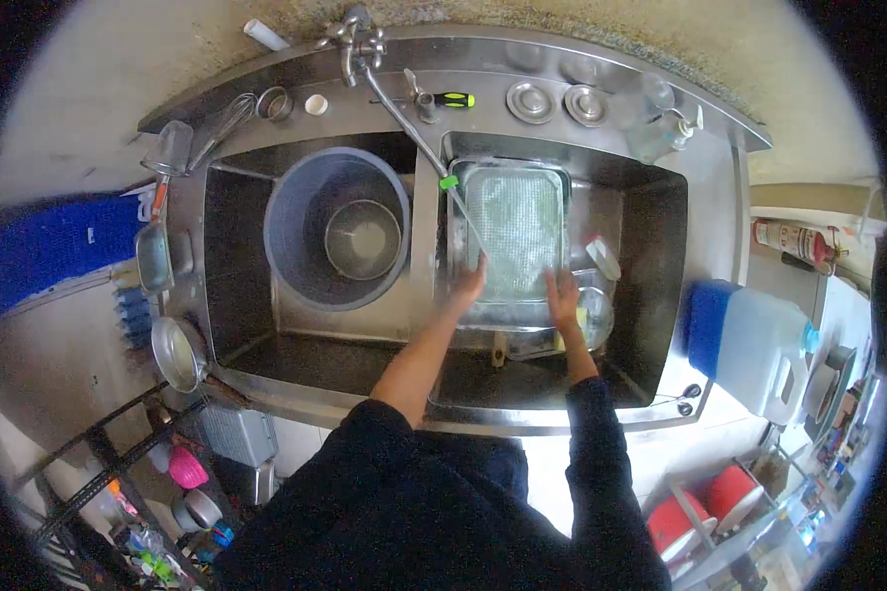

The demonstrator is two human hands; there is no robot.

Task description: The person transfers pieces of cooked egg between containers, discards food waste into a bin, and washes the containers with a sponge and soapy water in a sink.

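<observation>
A rectangular see-through tray (515, 236) with a fine grid pattern lies wet in the right basin of a steel sink. My left hand (469, 283) is over its near left side, fingers stretched forward and seen edge-on. By the near right corner is my right hand (563, 298), fingers extended and apart. Neither hand shows a clear grip on the tray. The tap's long spout (401, 120), with a green band at its tip, reaches over the tray, and a thin stream runs toward my left hand. Clear containers (598, 313) lie beside and partly under my right hand.
In the left basin stands a large grey bucket (291, 227) with a metal pot (337, 246) inside. A screwdriver (453, 99), two small steel dishes (531, 101) and a pump bottle (660, 136) line the back ledge. A jerrycan (759, 345) stands at the right, a saucepan (176, 355) at the left.
</observation>
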